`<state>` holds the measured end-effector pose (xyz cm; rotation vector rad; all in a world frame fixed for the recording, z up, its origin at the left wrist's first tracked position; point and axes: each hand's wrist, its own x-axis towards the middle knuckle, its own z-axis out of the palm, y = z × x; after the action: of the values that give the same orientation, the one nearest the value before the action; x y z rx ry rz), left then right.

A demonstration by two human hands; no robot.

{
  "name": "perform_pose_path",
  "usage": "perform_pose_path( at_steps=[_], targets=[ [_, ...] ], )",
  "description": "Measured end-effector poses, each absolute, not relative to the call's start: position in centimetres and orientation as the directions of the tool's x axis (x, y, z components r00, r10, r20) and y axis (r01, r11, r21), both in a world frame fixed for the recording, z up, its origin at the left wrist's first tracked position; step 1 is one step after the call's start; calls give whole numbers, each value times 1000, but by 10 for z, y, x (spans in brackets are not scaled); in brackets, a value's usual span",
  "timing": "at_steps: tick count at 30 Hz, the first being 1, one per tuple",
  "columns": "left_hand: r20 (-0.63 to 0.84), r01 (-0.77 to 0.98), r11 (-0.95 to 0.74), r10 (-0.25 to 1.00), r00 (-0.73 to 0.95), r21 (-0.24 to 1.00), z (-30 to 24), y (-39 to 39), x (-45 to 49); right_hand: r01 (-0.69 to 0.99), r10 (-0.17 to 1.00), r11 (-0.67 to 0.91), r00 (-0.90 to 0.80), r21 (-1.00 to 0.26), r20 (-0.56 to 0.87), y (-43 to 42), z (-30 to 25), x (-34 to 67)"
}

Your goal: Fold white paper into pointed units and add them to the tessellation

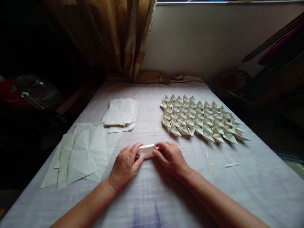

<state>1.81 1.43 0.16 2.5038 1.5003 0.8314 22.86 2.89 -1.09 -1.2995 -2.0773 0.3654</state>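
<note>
A small folded piece of white paper (147, 150) lies on the cloth-covered table (249, 190) near its middle. My left hand (125, 164) pinches its left end, and my right hand (171, 157) presses its fingers on the right end. Both hands are closed on the paper. To the right, beyond my right hand, several folded paper boats (201, 119) stand in tight rows. Left of my left hand lie creased paper sheets (82, 155), overlapping one another.
A stack of creased square sheets (121, 114) sits at the back left of the table. Small paper scraps (231, 164) lie at the right. A brown curtain (114, 34) hangs behind, and dark clutter borders both sides of the table.
</note>
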Motion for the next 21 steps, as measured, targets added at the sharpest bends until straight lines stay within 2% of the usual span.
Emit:
perform_pose_path(
  at_steps=[7,14,21],
  targets=[
    [438,796,-536,810,390,282,1,16,22,691,892,428,-219,-583,395,27,-13,221],
    [501,693,-711,645,577,117,-5,8,24,718,902,396,-188,-573,388,27,-10,217],
    [436,720,-685,684,584,111,-3,5,28,728,914,367,-169,-578,368,27,-8,215]
  ],
)
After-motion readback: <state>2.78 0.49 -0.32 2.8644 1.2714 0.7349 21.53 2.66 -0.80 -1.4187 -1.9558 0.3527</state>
